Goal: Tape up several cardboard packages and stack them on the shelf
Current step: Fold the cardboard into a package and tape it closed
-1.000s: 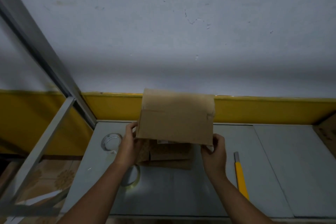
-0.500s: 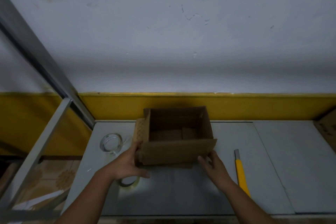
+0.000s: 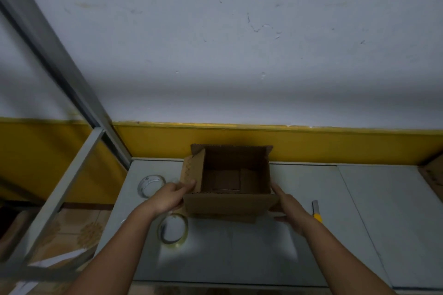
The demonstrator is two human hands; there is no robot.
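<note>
An open brown cardboard box (image 3: 230, 203) stands upright on the grey shelf board (image 3: 239, 254), its top flaps spread and its dark inside showing. My left hand (image 3: 171, 195) touches the box's left flap with straight fingers. My right hand (image 3: 286, 203) lies against the box's right side, fingers extended along the wall. A clear tape roll (image 3: 173, 229) lies flat just below my left hand. A second clear tape roll (image 3: 151, 184) lies farther left.
A yellow utility knife (image 3: 317, 212) lies to the right of my right hand. Another cardboard piece (image 3: 434, 172) pokes in at the far right edge. A grey metal shelf post (image 3: 60, 60) slants across the left. The wall stands right behind the box.
The box was held up with its bottom toward me, then turned open side up and set on the board. Both hands slid from gripping its lower corners to resting along its sides.
</note>
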